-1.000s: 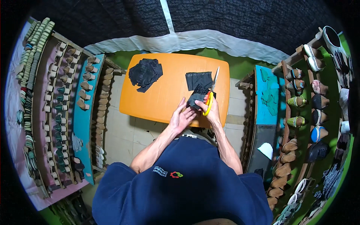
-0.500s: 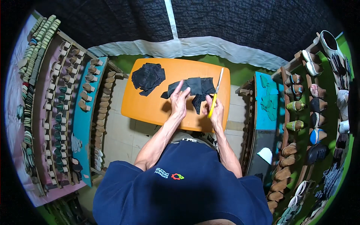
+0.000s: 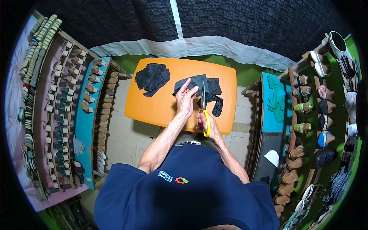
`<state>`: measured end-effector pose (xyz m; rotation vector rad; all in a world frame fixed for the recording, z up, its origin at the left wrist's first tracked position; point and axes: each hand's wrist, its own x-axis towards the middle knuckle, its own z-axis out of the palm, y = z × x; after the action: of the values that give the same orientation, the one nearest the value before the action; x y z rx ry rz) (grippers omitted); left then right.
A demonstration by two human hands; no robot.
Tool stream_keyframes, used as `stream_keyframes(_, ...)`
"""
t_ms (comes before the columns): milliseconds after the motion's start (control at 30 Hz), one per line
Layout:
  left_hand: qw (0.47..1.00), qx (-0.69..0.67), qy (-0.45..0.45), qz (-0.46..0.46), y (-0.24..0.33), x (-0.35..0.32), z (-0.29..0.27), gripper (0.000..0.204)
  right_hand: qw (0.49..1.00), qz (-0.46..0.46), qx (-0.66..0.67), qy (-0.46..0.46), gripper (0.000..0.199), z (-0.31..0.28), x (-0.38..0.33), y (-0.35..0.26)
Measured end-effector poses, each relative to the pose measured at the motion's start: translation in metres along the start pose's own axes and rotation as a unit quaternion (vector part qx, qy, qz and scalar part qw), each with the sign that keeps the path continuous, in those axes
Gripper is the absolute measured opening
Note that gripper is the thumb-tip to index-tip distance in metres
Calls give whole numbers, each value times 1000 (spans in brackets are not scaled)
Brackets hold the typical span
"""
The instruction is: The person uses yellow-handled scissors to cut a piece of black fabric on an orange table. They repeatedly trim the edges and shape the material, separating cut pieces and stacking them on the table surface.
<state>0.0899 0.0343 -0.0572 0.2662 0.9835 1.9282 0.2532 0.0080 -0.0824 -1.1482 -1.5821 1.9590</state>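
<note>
My left hand (image 3: pixel 185 101) pinches a piece of black fabric (image 3: pixel 200 79) over the orange table, its index finger stretched out along the cloth. Yellow-handled scissors (image 3: pixel 207 123) are in my right hand (image 3: pixel 213 129), their blades pointing away from me and lying across the fabric. Whether the blades are parted is hard to make out. A curved, speckled black piece (image 3: pixel 216 104) hangs or lies at the fabric's near right side, partly behind the blades. At the table's far left rests a crumpled heap of black fabric (image 3: pixel 152 79).
The orange table (image 3: pixel 147 111) stands before me. Racks with shoes and wooden-looking lasts (image 3: pixel 87 99) line the left side, and more shoes (image 3: pixel 302 127) fill the right. Green scraps (image 3: pixel 276 100) lie on a blue surface at right. A dark patterned curtain (image 3: pixel 237 23) hangs behind.
My right hand has moved left and nearer to me, bringing the scissors from the fabric's right side across it. The fabric has turned, and its speckled piece now shows farther right.
</note>
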Motion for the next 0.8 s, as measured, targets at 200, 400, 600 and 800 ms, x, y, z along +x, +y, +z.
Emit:
stream_keyframes(200, 999, -19, 32, -6, -3, -13, 5, 61, 1000, 13, 28, 0, 65, 5, 11, -2)
stream_keyframes(400, 999, -26, 37, -7, -5, -15, -7, 61, 998, 44, 35, 2, 64, 11, 6, -13)
stream_keyframes(600, 999, -15, 28, -27, 0, -10, -10, 61, 999, 47, 18, 6, 62, 10, -2, -31)
stream_keyframes(800, 999, 22, 2, -48, 7, -2, -23, 60, 998, 58, 30, 0, 56, 6, -7, -39)
